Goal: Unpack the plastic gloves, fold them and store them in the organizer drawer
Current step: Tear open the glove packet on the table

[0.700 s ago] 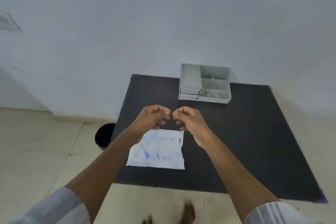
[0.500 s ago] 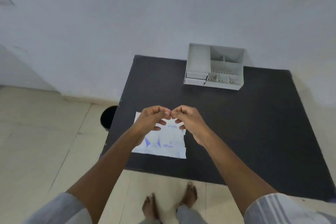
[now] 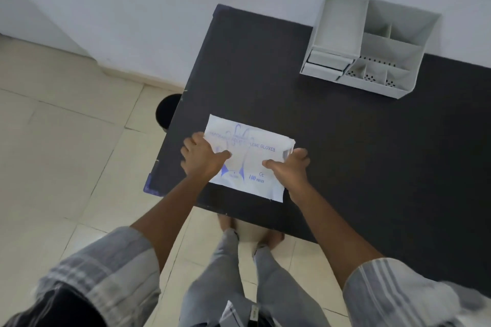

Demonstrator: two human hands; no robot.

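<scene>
A flat white glove packet (image 3: pixel 252 158) with blue print lies near the front left corner of the black table (image 3: pixel 345 167). My left hand (image 3: pixel 203 159) grips its left edge, thumb on top. On the packet's right edge sits my right hand (image 3: pixel 289 170), thumb pressed on the printed face and fingers curled at the side. The grey organizer (image 3: pixel 393 34) stands at the back of the table against the wall. Its small drawer (image 3: pixel 325 62) at the lower left looks shut. No loose gloves are visible.
A black round bin (image 3: pixel 166 111) stands on the tiled floor just left of the table. The white wall runs right behind the organizer. My legs and bare feet are at the table's front edge.
Both hands have dropped from a fingertips-together pose above the table onto the packet and spread to its two sides. The camera has tilted down and moved closer.
</scene>
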